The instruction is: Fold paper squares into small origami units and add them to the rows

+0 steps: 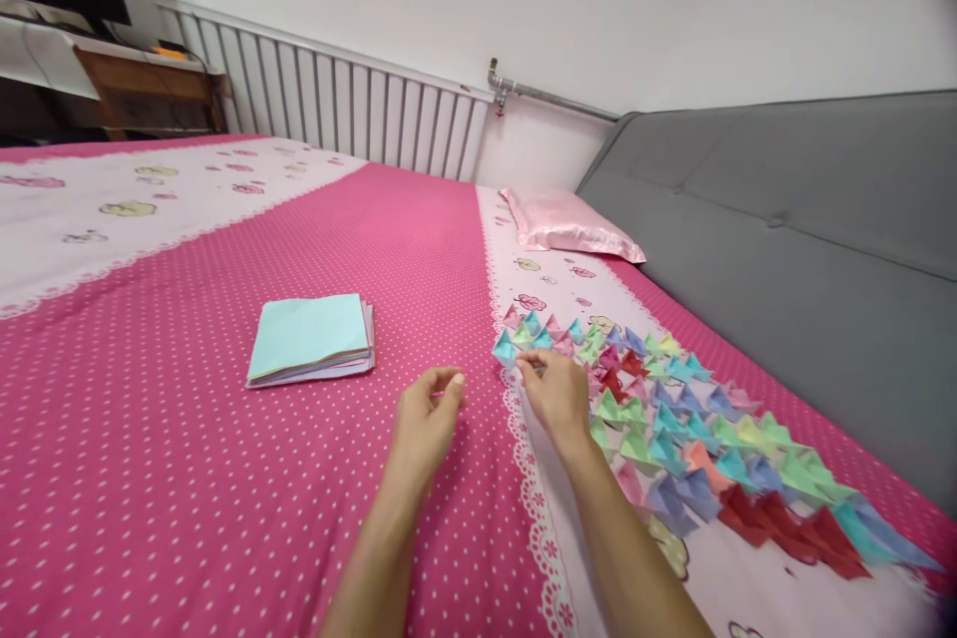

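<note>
My right hand (557,394) reaches to the near-left corner of a spread of folded paper shapes (673,419) on the bed, its fingertips pinched together at a light blue folded piece (504,347). My left hand (426,419) hovers just above the pink dotted bedspread (224,439), fingers curled inward with thumb and forefinger touching; nothing shows in it. A stack of square paper sheets (310,339), pale blue on top, lies to the left of both hands.
The folded shapes in several colours run in rows toward the lower right. A pink satin pillow (568,224) lies by the grey padded headboard (807,239). A white radiator (336,100) lines the far wall, with a wooden desk (142,85) at the far left.
</note>
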Motion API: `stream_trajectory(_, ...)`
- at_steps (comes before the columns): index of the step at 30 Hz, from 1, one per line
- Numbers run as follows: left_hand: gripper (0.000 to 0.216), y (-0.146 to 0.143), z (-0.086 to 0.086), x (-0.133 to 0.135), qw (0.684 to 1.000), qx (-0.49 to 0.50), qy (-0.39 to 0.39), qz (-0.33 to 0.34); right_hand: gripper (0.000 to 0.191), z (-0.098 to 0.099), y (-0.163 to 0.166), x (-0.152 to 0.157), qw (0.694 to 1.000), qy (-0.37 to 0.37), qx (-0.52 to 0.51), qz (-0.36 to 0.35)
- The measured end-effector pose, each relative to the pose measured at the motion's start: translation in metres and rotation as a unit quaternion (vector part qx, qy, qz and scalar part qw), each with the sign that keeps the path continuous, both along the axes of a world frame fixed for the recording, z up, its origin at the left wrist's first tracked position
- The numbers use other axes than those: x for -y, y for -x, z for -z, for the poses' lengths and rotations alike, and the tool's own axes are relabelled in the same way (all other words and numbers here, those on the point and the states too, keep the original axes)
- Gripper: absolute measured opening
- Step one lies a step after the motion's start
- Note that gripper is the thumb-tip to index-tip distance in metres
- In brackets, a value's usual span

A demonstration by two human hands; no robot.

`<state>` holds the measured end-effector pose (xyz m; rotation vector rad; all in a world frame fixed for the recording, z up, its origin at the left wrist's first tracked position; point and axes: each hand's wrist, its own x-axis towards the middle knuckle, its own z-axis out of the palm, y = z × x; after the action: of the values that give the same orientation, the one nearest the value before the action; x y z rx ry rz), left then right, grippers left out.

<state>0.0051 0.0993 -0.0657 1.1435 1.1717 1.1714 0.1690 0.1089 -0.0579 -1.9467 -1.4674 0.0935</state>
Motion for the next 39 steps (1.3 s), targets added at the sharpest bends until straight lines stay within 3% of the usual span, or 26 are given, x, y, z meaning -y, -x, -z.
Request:
stream_trajectory(6,0.040,0.005,0.002,-0.001,1.000,-0.001,-0.007,0.001,0.019,-0.008,-0.007,-0.062,0.996,0.044,0.027,0.072)
stream_trajectory(14,0.035,0.007,0.008,-0.001,0.999,-0.026,-0.040,-0.002,0.018,0.008,-0.012,-0.113,0.992,0.065,0.042,0.095)
stream_trajectory(24,0.034,0.005,0.003,0.001,0.999,-0.029,-0.021,-0.007,0.019,0.023,-0.012,-0.132,0.991,0.079,0.054,0.098)
stream_trajectory(39,0.032,0.006,0.002,0.003,0.998,-0.053,-0.027,0.001,0.023,0.015,-0.010,-0.130,0.990,0.098,0.042,0.096)
